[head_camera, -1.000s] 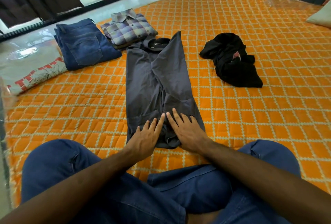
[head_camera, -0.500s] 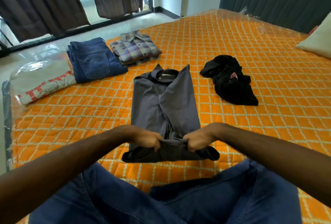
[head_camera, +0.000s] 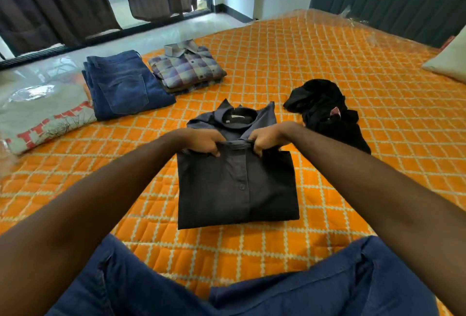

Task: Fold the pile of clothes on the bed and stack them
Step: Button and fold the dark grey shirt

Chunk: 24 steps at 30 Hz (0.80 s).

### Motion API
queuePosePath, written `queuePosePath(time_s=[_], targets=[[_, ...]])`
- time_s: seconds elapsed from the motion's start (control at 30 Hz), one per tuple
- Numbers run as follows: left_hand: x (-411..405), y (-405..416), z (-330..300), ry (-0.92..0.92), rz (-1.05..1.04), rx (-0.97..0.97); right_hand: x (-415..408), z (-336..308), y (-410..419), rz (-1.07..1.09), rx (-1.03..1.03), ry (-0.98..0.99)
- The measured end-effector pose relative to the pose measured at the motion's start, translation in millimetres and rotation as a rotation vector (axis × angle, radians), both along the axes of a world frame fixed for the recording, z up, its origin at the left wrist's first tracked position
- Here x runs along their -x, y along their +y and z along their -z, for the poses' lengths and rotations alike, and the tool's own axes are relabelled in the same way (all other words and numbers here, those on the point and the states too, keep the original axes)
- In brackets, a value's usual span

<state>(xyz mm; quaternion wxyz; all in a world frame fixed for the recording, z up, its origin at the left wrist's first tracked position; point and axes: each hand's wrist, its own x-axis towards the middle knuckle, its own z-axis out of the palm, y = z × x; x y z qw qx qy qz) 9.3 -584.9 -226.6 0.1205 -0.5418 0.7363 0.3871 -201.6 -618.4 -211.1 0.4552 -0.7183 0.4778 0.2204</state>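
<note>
A dark grey button shirt (head_camera: pixel 237 187) lies folded in half on the orange quilted bed (head_camera: pixel 353 103), its collar at the far end. My left hand (head_camera: pixel 204 142) and my right hand (head_camera: pixel 264 140) each grip the shirt's hem edge, held just below the collar. A crumpled black garment (head_camera: pixel 325 111) lies unfolded to the right of the shirt. Folded blue jeans (head_camera: pixel 123 86) and a folded plaid shirt (head_camera: pixel 186 69) lie side by side at the far left.
A folded grey printed cloth (head_camera: pixel 45 116) under clear plastic lies at the left edge. A pale pillow (head_camera: pixel 448 60) is at the right. Dark curtains (head_camera: pixel 50 0) and a glass door are behind the bed. My knees in blue trousers (head_camera: pixel 227 290) fill the near edge.
My hands went from pressing flat on the shirt's bottom to gripping its hem, then carried it up and over to the collar, folding the shirt in half.
</note>
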Motion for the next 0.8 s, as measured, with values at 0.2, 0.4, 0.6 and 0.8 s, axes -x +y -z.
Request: queuePosePath(time_s=[0.2,0.4,0.6,0.8], targets=[[-12.8,-2.1,49.2,-0.259,-0.001,0.58,-8.9,45.7,-15.9,-0.198,0.656,0.253],[7.5,125.6,65.4,-0.305,0.299,0.515,34.5,85.3,100.0,-0.349,0.846,-0.138],[23.7,129.9,114.8,-0.483,0.21,0.375,23.5,138.3,112.0,-0.468,0.667,0.127],[23.4,119.8,92.7,-0.426,0.23,0.192,13.2,120.0,118.2,-0.388,0.551,0.19]])
